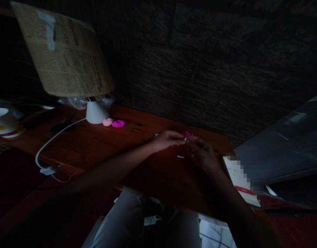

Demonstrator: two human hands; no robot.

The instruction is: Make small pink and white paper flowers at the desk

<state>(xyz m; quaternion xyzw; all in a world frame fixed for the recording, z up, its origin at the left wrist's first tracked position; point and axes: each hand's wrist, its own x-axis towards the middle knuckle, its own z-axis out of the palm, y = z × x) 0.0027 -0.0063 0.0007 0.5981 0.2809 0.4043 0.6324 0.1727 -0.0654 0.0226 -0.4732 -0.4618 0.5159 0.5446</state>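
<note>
Over the wooden table (pixel 101 144) both my hands meet around a small pink piece (pixel 186 134). My left hand (pixel 167 140) pinches it from the left with fingertips together. My right hand (pixel 202 153) curls its fingers round it from the right; the scene is dim and most of the piece is hidden. A small white bit (pixel 180 156) lies on the table just under my hands. Farther left, two lumps rest beside the lamp base: a pale pink one (pixel 107 121) and a bright magenta one (pixel 118 123).
A white lamp (pixel 95 112) with a newspaper-covered shade (pixel 62 55) stands at the back left, its white cord (pixel 48 146) trailing to the table's front edge. A white kettle-like vessel (pixel 3 122) sits far left. A booklet (pixel 241 181) and a dark laptop (pixel 284 148) lie at right. A dark wall rises behind.
</note>
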